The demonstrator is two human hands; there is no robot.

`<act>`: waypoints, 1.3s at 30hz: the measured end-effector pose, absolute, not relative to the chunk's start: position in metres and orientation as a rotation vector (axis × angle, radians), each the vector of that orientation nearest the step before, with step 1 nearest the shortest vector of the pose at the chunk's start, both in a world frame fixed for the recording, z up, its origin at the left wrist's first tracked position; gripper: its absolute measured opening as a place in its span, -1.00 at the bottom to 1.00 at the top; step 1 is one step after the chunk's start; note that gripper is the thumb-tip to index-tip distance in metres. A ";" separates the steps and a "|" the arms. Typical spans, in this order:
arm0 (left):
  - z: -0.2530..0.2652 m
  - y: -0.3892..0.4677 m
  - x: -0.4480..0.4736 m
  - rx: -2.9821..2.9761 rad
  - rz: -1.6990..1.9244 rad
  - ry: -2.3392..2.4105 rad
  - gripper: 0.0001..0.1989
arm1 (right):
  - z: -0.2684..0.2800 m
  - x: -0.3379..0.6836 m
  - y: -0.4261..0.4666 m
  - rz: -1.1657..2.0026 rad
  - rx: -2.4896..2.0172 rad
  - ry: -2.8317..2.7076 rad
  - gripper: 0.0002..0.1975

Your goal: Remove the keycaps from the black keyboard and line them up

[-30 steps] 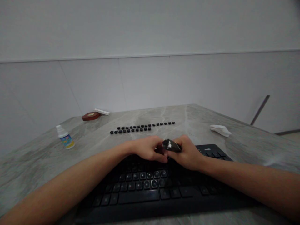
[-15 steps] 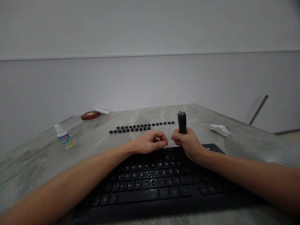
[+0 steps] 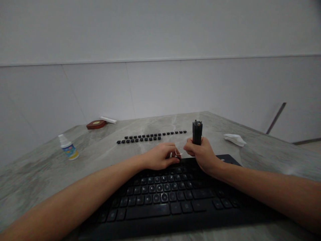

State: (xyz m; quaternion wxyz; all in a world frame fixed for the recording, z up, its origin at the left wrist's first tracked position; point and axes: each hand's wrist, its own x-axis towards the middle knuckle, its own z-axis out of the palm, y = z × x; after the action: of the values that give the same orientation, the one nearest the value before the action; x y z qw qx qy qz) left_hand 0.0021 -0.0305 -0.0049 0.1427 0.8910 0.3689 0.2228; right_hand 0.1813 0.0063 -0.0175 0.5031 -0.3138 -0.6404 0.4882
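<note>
A black keyboard (image 3: 147,210) lies in front of me, its lower keys in plain view and part of its top rows covered by my hands. My right hand (image 3: 200,151) is wrapped round the upright black handle of a wire keycap puller (image 3: 197,132), above the keyboard's far edge. The puller's thin wire (image 3: 178,153) reaches left to the fingertips of my other hand. My left hand (image 3: 162,156) is closed in a pinch of thumb and forefinger at that wire; a small dark spot shows there, too small to name. Beyond the hands, loose black keycaps (image 3: 141,139) stand in two rows.
On the left stands a white spray bottle (image 3: 68,147) with a blue and yellow label. A red-brown box (image 3: 96,125) and a white strip (image 3: 108,119) lie at the back left. A crumpled white cloth or tissue (image 3: 235,139) rests to the right on the grey marbled table (image 3: 213,124).
The puller's handle has tilted slightly and shifted right. Its wire now shows between the hands. My left fingers have lowered a little and drawn closer together at the wire.
</note>
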 end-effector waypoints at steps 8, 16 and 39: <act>-0.006 -0.023 -0.005 2.150 0.665 1.116 -0.88 | -0.017 0.182 0.005 1.108 -0.781 -1.550 -0.71; -0.016 -0.014 -0.011 1.955 0.622 1.063 -0.92 | -0.016 0.182 0.004 1.106 -0.766 -1.566 -0.70; -0.015 -0.005 -0.026 1.851 0.560 0.998 -0.79 | -0.008 0.182 -0.003 1.047 -0.789 -1.644 -0.70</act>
State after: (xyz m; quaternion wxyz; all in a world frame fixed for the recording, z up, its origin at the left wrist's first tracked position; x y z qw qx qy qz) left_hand -0.0260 -0.0053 -0.0151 0.4642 0.7533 0.4063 0.2281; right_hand 0.1824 -0.0032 -0.0081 0.4962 -0.3256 -0.6789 0.4324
